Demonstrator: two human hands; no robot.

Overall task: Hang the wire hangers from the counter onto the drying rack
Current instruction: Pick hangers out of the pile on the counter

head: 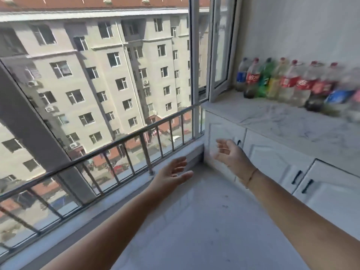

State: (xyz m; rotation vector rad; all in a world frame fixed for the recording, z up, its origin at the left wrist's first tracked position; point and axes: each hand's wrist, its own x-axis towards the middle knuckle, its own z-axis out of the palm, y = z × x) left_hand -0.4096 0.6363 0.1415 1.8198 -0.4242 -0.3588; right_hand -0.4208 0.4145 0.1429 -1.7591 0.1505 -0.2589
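I am looking at both arms stretching forward with nothing in either hand. The left hand (171, 170) is hovering near the window railing (136, 137), its fingers straight and spread apart. The right hand (231, 154) is hanging in front of the white cabinet doors (272, 158), fingers loosely parted, with a thin bracelet (251, 177) sitting on its wrist. The marble tabletop (282, 121) on the right is carrying a row of soda bottles (288, 84) along the wall. Where the wire hangers are lying I cannot tell.
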